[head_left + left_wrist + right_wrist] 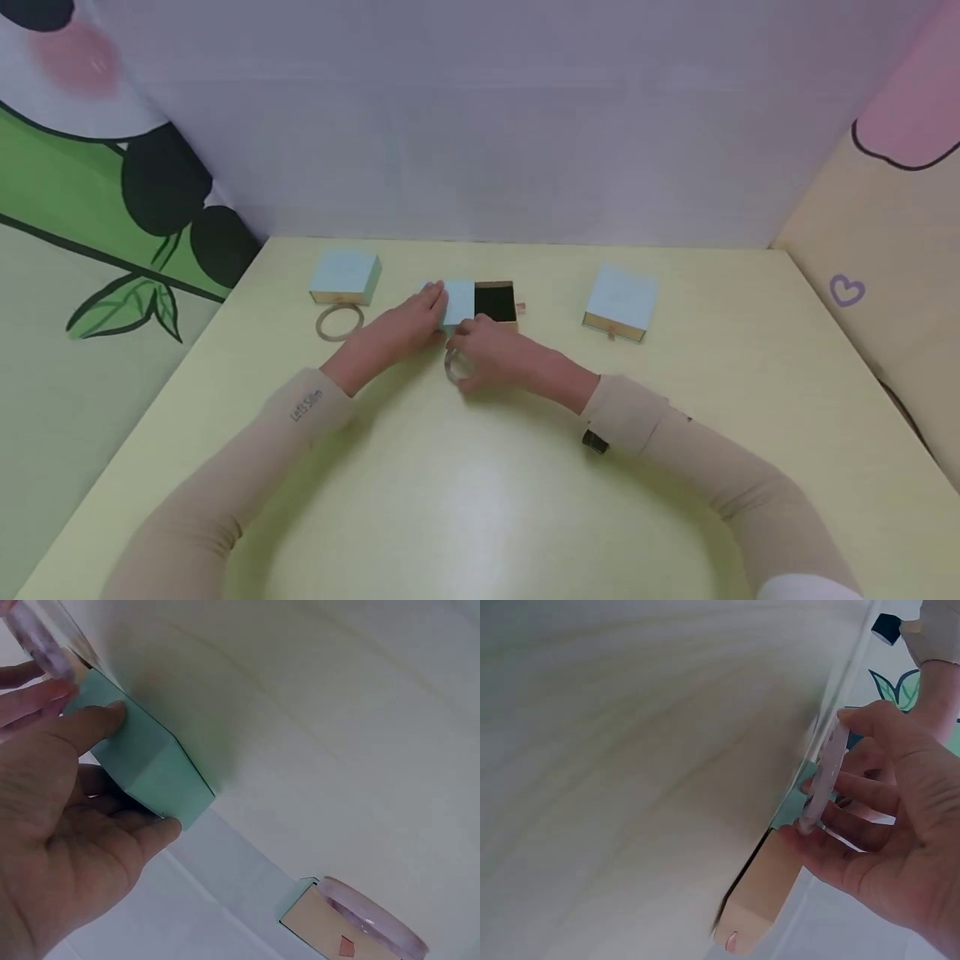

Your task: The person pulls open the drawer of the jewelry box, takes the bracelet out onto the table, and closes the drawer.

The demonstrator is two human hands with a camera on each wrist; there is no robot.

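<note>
A light-blue slide-out box point(459, 302) lies mid-table with its drawer point(493, 302) pulled out to the right, showing a dark lining. My left hand point(408, 325) grips the box's left part; in the left wrist view the thumb point(101, 724) lies along one side and fingers on the opposite side. Between thumb and fingers, my right hand point(498, 354) holds a pale, translucent bangle point(826, 776) on edge in front of the box. The right wrist view has fingertips of that hand right by the tan drawer front.
Another light-blue box point(345, 273) sits at the back left, with a second bangle point(318, 323) leaning close to its front. To the right stands a third, closed box point(621, 300). A pale wall point(480, 150) rises behind the table, with painted panels on both sides.
</note>
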